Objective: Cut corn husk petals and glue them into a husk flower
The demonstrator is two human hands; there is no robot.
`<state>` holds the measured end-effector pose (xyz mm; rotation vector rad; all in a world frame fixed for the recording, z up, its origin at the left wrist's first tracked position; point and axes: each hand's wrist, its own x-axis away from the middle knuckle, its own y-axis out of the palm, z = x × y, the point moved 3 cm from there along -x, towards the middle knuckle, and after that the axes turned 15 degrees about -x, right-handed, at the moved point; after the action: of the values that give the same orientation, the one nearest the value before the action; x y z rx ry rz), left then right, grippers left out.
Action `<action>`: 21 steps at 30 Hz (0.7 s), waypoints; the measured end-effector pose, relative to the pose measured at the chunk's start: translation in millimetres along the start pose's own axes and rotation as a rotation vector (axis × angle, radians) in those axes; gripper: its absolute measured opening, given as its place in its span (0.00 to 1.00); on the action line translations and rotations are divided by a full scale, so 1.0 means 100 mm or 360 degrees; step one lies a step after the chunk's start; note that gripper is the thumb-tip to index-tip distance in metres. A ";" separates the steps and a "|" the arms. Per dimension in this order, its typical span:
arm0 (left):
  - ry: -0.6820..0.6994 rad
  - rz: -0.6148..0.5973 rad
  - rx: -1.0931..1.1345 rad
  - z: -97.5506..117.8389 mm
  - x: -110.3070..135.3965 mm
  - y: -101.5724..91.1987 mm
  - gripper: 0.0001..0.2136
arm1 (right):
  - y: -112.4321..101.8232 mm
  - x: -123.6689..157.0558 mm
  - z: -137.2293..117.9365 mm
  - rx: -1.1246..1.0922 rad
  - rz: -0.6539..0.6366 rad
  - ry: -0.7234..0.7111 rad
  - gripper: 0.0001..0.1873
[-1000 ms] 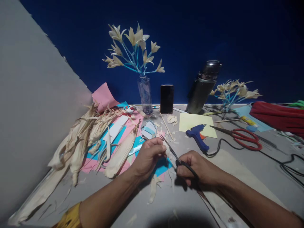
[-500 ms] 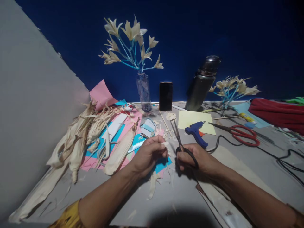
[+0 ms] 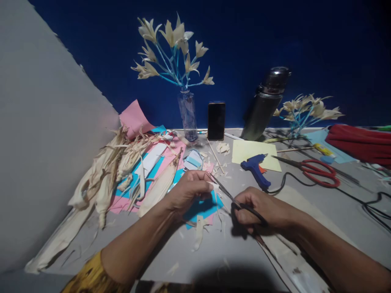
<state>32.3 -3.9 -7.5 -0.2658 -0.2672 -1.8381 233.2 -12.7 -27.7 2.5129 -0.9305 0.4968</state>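
The left hand [image 3: 190,190] is near the middle of the table [image 3: 214,252], and its fingers are closed in a pinch on a small pale husk piece [image 3: 214,185], which sticks out a little on the right side of the fingertips. The right hand [image 3: 259,206] is just to the right, a bit nearer, and it is closed around the handles of the black scissors [image 3: 228,195]. The thin blades point far and left, and they reach the husk piece at the left fingertips; I cannot tell how far the blades are open, because they look like one dark line. Under both hands lies a blue paper [image 3: 203,207] with thin husk scraps [image 3: 199,232] around it. On the left side there is a heap of dry husks [image 3: 113,171] on pink and blue sheets [image 3: 166,160]. At the far edge stand a clear bottle [image 3: 187,118] with husk flowers [image 3: 174,44], a dark phone [image 3: 216,121] upright beside it, and a metal flask [image 3: 266,106] further right. A blue glue gun [image 3: 254,170] lies partly on a yellow sheet [image 3: 255,151], far from the right hand, and its black cable [image 3: 371,203] goes to the right. Red scissors [image 3: 319,173] lie right of the gun, and a red cloth [image 3: 360,143] is at the right edge.
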 end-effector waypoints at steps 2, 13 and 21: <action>-0.0002 0.0001 -0.0017 0.01 0.01 0.00 0.06 | -0.01 0.00 0.00 -0.0003 -0.0021 -0.0002 0.19; 0.0022 0.0013 -0.0070 0.01 0.01 0.01 0.05 | 0.02 0.01 -0.02 0.0021 0.0071 0.0051 0.18; 0.0005 -0.0004 -0.0024 -0.01 0.01 0.00 0.05 | 0.00 0.00 -0.03 0.0126 0.0112 0.0010 0.19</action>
<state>32.1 -5.2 -8.0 -0.2733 -0.2517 -1.8434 232.8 -11.1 -25.7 2.5544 -1.0184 0.5740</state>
